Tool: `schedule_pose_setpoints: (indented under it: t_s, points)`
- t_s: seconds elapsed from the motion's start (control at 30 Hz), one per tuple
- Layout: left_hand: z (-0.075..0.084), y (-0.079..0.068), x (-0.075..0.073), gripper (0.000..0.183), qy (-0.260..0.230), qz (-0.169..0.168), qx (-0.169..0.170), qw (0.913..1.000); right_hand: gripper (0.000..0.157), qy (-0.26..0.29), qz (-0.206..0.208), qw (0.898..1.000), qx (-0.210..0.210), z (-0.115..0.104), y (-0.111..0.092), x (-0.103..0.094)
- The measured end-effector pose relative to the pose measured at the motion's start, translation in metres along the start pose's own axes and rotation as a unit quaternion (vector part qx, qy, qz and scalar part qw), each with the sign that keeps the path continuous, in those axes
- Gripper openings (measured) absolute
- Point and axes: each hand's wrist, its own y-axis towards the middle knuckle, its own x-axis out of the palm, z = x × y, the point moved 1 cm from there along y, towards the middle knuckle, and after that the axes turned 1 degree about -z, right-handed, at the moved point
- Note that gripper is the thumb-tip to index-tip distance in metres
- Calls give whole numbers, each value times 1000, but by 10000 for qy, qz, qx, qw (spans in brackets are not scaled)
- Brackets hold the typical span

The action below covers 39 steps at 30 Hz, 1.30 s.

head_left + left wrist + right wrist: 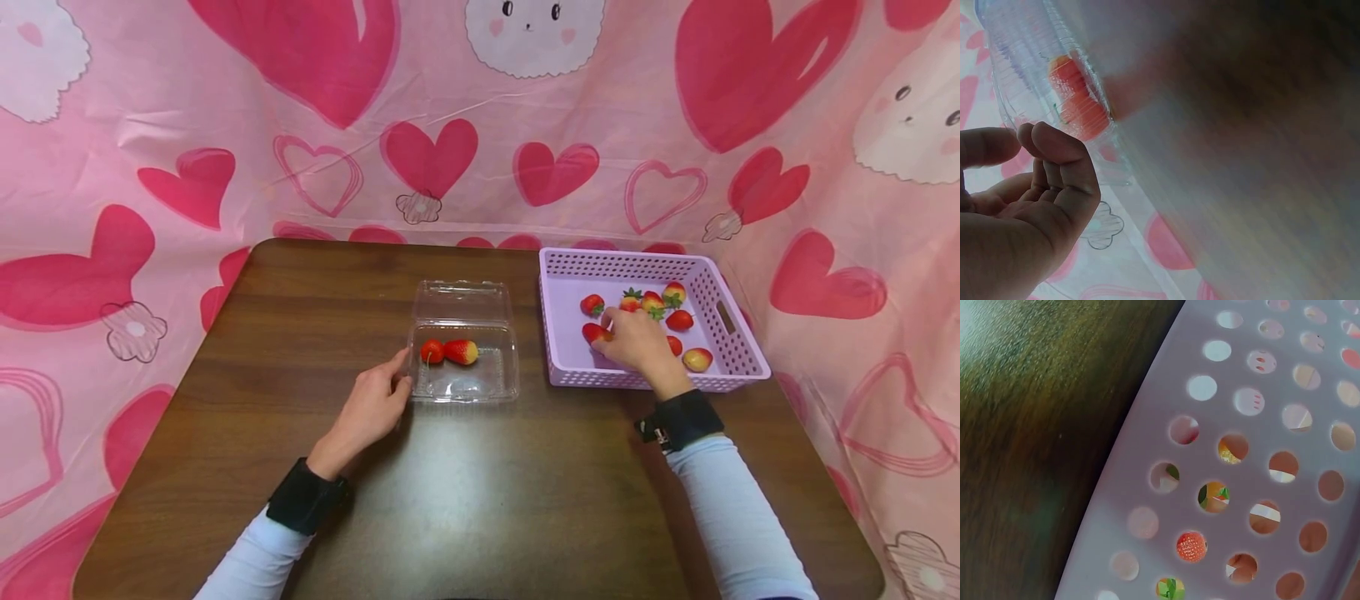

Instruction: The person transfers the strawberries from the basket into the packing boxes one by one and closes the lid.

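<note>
A clear plastic clamshell box (491, 385), its lid (462, 302) folded back, sits mid-table. Two red strawberries lie end to end in it; the right one (461, 352) has a pale yellow end. At the box's left rim, my left hand (375, 398) holds the edge between thumb and fingertips. The left wrist view shows curled fingers (1063, 156) beside the clear wall. My right hand (637, 342) reaches into a lilac basket (562, 283) and pinches a red strawberry (595, 333) near its left side. In the right wrist view the perforated basket wall (1166, 450) hides most of that hand.
Several more strawberries lie in the basket, some with green leaves, including a red one (592, 304) at the left and a yellowish one (697, 359) at front right. Brown wooden table (465, 483) lies underneath; a pink heart-patterned cloth (330, 83) hangs behind and around.
</note>
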Motion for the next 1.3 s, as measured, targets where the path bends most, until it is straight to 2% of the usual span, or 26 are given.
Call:
schedule_pose_setpoints:
  t_s: [0.3,0.4,0.8,1.1,1.3]
  points:
    - [0,1,1,56,-12,42,27,10000,47,-62,-152,9997,160,-1,3,3]
    - [0,1,1,56,44,77,76,9999,45,-54,-122,9998,174,-2,2,3]
    - [-2,2,2,56,73,105,103,9999,45,58,117,9999,89,-1,1,5]
    - [0,1,0,56,89,115,137,9998,38,18,547,9985,-68,-6,1,4]
    - [0,1,1,56,99,129,172,9997,40,-84,552,9984,-127,-9,-1,2]
